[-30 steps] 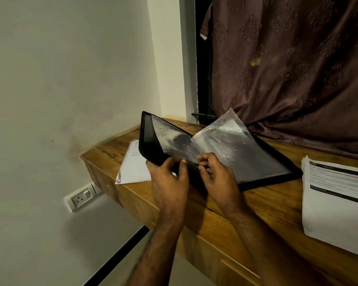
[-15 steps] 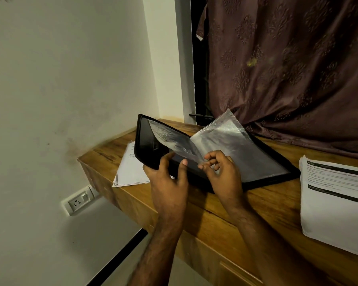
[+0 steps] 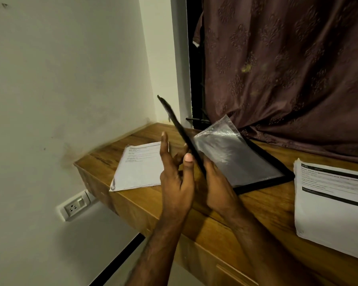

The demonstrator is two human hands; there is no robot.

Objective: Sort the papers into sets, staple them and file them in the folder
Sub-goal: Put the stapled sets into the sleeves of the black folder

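- Folder (image 3: 256, 162) lies open at the bench's (image 3: 225, 234) rear edge, cover raised.
- Left hand (image 3: 175, 182), fingers straight, props the cover; right hand's (image 3: 217, 190) grip: cannot tell.
- Risk: the cover slips and falls shut.

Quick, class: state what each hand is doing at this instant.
Left hand: open, fingers fairly straight against the folder cover, thumb up.
Right hand: at the folder's near edge by the plastic sleeves; grip cannot be told.
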